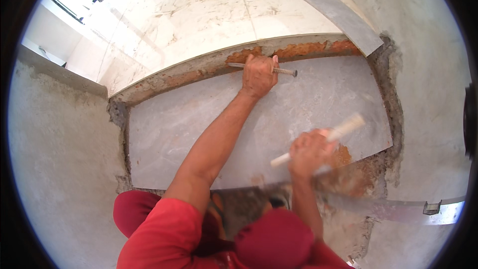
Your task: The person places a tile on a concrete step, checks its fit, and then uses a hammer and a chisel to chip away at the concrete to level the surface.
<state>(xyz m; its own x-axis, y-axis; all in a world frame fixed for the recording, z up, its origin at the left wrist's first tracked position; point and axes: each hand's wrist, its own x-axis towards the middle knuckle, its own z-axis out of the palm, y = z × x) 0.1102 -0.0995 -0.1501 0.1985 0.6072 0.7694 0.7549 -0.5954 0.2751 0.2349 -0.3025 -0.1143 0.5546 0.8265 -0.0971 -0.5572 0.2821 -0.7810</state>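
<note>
My left hand [259,74] is closed round a metal chisel [285,71] with a round, flat struck end pointing right. Its other end points left, along the rough mortar and brick edge [311,50] at the far side of a grey slab [174,129]. My right hand [311,153] is wrapped round a pale, wooden-looking stick [347,127], thicker at its upper right end and blurred by motion. That hand is above the right part of the slab, apart from the chisel. An orange-brown patch [343,155] shows on the slab beside my right hand.
Beyond the broken edge lies a raised, pale tiled floor [199,20] with dirt smears. A long grey strip [343,7] rests across its right side. Grey plastered walls [59,134] flank the slab. A metal straightedge [398,210] lies at lower right.
</note>
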